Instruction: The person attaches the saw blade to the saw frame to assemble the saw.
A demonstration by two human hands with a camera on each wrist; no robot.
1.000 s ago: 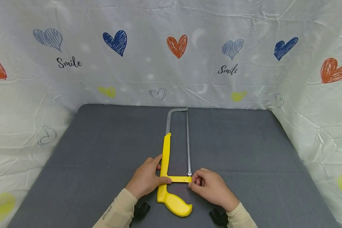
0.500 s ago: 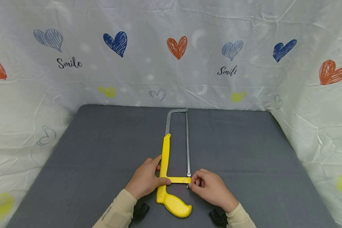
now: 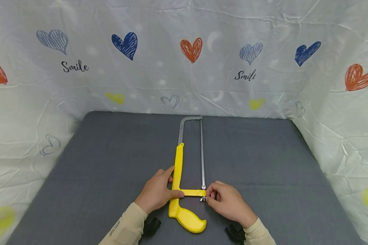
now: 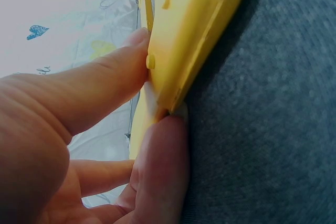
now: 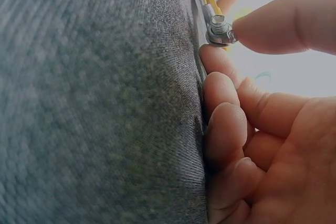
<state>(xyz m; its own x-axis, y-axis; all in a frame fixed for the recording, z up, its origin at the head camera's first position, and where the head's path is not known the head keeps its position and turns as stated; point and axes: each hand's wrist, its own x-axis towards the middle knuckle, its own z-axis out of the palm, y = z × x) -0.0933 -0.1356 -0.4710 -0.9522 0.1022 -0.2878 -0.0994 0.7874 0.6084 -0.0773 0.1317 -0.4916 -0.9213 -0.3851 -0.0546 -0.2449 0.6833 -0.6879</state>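
Observation:
A hacksaw with a yellow handle and grey metal front frame lies on the dark table in the head view. Its narrow blade runs along the right side. My left hand grips the yellow frame, thumb over the crossbar's root and fingers on the outer side. At the crossbar's right end sits a small metal wing nut on a threaded bolt. My right hand pinches the wing nut, thumb against one wing and index fingertip just beneath; the other fingers curl close to the cloth.
A dark grey cloth covers the table. White curtains printed with hearts hang behind it and at both sides. Black wrist-camera mounts sit beneath both wrists.
The wing nut, covered by my right fingers a second ago, now shows below the crossbar with its wings turned sideways. My right thumb has shifted slightly; my left hand stays put.

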